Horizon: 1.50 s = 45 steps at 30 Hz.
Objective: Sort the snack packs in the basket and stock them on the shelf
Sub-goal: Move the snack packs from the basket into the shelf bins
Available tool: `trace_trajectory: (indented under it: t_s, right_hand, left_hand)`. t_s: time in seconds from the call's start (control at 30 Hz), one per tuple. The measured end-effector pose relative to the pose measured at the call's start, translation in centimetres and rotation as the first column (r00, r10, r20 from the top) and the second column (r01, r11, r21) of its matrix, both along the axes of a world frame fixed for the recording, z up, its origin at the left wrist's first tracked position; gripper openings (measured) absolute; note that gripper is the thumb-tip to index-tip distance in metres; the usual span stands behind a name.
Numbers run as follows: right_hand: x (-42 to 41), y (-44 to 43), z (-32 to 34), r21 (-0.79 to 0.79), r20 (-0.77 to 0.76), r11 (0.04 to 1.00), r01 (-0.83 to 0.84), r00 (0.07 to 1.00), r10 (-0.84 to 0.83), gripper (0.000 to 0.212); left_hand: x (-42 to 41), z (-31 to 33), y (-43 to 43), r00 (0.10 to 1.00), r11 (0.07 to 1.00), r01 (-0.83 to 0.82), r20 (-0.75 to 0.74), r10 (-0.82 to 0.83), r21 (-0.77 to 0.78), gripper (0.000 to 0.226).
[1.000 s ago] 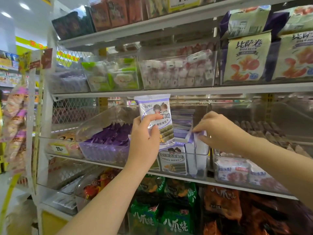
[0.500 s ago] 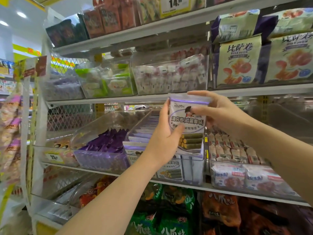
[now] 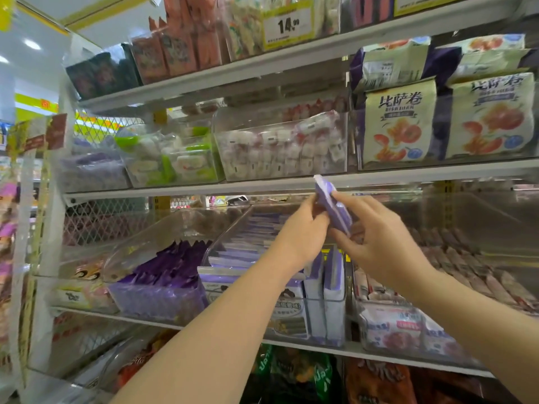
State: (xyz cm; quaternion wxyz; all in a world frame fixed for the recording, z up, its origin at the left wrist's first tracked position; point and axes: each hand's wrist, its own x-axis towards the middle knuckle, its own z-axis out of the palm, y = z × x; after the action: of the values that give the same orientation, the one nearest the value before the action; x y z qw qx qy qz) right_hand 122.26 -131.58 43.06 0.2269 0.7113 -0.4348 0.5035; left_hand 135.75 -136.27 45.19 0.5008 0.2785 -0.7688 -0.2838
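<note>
At the middle tier of the store shelf [image 3: 186, 190], in the head view, both hands meet in front of the shelf's edge and hold one purple-and-white snack pack [image 3: 334, 206] between them. The pack is turned edge-on to the camera and tilted, its top corner reaching up to the shelf edge. The left hand [image 3: 303, 230] grips it from the left with curled fingers; the right hand [image 3: 382, 243] pinches it from the right, thumb along the near side and fingers curled beneath.

The pack is held in the air above a clear bin [image 3: 233, 228] that stands on the tier below and holds a row of like purple-and-white packs standing on end. Just left of it sits a bin of dark purple packs [image 3: 163, 272]; just right, a bin of pink-and-white packets [image 3: 390, 330].

On the tier above stand a clear tray of small white and red sweets [image 3: 280, 147], a tray of green-and-white ones [image 3: 175, 158] and cream bags printed with orange [image 3: 399, 121]. A yellow price tag [image 3: 287, 26] reads 14.99 on the top tier. Green bags [image 3: 291, 371] lie on the tier beneath the arms.
</note>
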Motion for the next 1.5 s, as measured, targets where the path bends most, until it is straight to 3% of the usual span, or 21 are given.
trace_trajectory:
  t_s: [0.07,0.17,0.23,0.33,0.4,0.5,0.63,0.77,0.87,1.0,1.13,1.27,1.4,1.5]
  right_hand:
    - [-0.3,-1.1,-0.2,0.122,-0.006,0.991,0.057,0.998,-0.057,0.056]
    - [-0.7,-2.3,0.2,0.244,-0.003,0.966,0.084,0.996,-0.086,0.054]
    - [-0.8,-3.0,0.3,0.332,-0.049,0.934,0.135,0.991,-0.125,0.051]
    - [-0.4,-3.7,0.3,0.422,-0.24,0.851,0.312,0.944,-0.227,0.041]
    - [-0.3,-3.7,0.3,0.453,-0.266,0.827,0.334,0.936,-0.232,0.038]
    - [-0.5,-3.4,0.2,0.404,-0.23,0.857,0.321,0.942,-0.244,0.036]
    - [1.0,-1.6,-0.5,0.142,-0.217,0.948,0.286,0.943,-0.252,0.032]
    - [6.4,0.5,-3.2,-0.024,-0.302,0.99,0.138,0.943,-0.139,0.021]
    - [11.9,1.3,-6.8,0.049,-0.345,0.999,0.002,0.939,0.016,0.018]
    - [19.4,1.0,-13.6,0.249,-0.397,0.963,-0.1,0.897,0.196,0.022]
    - [26.2,-0.3,-21.1,0.464,-0.41,0.877,-0.121,0.849,0.334,0.024]
    - [31.9,-1.9,-28.4,0.68,-0.415,0.728,-0.088,0.772,0.481,0.032]
    - [36.0,-3.4,-36.1,0.876,-0.374,0.482,0.002,0.633,0.678,0.038]
    - [37.6,-3.9,-41.9,0.937,-0.349,0.303,0.175,0.526,0.775,0.043]
  left_hand:
    - [-0.2,-0.4,-1.1,0.996,0.997,0.017,0.089,-0.024,0.073,0.04]
    - [-0.3,-0.9,-1.9,0.982,0.998,-0.023,0.189,0.013,0.053,0.048]
    - [-0.4,-1.2,-2.5,0.96,0.997,-0.082,0.268,0.078,0.003,0.054]
    - [-0.3,-1.9,-3.5,0.884,0.975,-0.181,0.414,0.219,-0.128,0.05]
    - [0.0,-2.3,-3.7,0.848,0.96,-0.195,0.458,0.268,-0.2,0.046]
    - [0.6,-2.8,-3.1,0.853,0.936,-0.197,0.42,0.31,-0.291,0.043]
    - [3.8,-4.2,-1.0,0.884,0.839,-0.257,0.233,0.404,-0.479,0.036]
    - [9.7,-8.5,1.2,0.899,0.796,-0.355,0.053,0.434,-0.49,0.03]
    - [15.3,-13.5,2.7,0.843,0.764,-0.468,0.035,0.536,-0.444,0.032]
    - [23.0,-21.2,4.3,0.726,0.732,-0.585,0.176,0.665,-0.35,0.029]
    - [30.1,-27.7,6.3,0.601,0.685,-0.682,0.337,0.725,-0.257,0.023]
    - [36.8,-33.7,8.1,0.496,0.615,-0.774,0.459,0.737,-0.152,0.021]
    - [42.8,-40.4,9.6,0.377,0.474,-0.881,0.588,0.715,-0.012,0.023]
    - [46.0,-45.6,10.9,0.377,0.4,-0.905,0.705,0.601,0.142,0.028]
